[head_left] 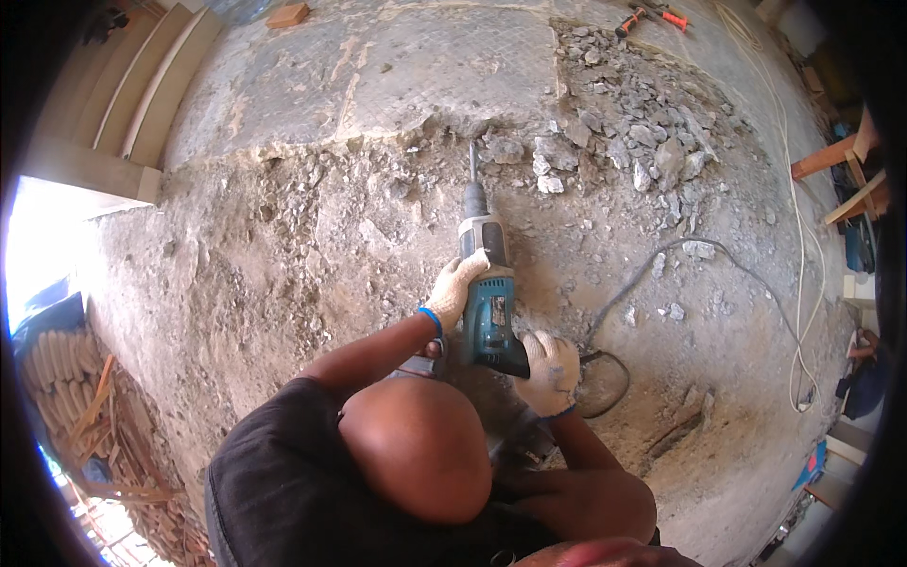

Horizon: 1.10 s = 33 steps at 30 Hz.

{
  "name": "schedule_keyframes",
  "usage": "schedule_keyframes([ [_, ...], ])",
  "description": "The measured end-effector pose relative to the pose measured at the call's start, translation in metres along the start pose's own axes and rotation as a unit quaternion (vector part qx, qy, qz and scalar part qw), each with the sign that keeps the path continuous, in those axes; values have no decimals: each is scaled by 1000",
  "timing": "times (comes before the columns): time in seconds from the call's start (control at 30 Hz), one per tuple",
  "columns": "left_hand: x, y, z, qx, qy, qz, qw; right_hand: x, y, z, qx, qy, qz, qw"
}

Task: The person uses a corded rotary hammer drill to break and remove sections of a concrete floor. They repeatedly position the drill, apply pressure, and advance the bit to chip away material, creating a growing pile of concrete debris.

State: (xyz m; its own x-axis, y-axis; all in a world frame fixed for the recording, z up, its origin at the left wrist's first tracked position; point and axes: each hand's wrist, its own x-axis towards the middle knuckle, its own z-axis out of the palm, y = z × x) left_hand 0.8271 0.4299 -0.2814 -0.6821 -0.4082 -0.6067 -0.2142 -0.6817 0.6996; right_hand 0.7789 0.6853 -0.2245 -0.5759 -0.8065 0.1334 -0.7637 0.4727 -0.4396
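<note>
A teal and grey rotary hammer is held low over the broken ground, pointing away from me. Its steel chisel bit reaches the jagged edge of a worn concrete slab. My left hand, in a white knit glove with a blue cuff, is closed on the tool's body behind the front collar. At the back end, my right hand, gloved the same way, grips the rear handle. My bare knee rises between my arms. Loose grey chunks lie right of the bit.
Concrete rubble is heaped at the far right. Beyond it lie orange-handled tools. A black cable curves right from the hammer, near a pale cord. Scrap wood is piled left, below pale boards. A brick lies far left.
</note>
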Motion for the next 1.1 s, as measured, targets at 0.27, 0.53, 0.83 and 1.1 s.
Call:
schedule_keyframes([
  [0.27, 2, 2, -1, 0, -1, -6, 1000, 3, 6, 5, -4, 8, -24, 1000],
  [0.53, 9, -5, -4, 1, 4, -1, 1000, 9, 4, -2, -12, -35, 3, 999],
  [0.83, 13, -2, -10, 26, -14, -1, 1000, 12, 3, -1, -15, -27, -10, 999],
  [1.1, 15, 2, -7, 3, -24, -1, 1000, 15, 4, 2, -20, -65, 11, 998],
])
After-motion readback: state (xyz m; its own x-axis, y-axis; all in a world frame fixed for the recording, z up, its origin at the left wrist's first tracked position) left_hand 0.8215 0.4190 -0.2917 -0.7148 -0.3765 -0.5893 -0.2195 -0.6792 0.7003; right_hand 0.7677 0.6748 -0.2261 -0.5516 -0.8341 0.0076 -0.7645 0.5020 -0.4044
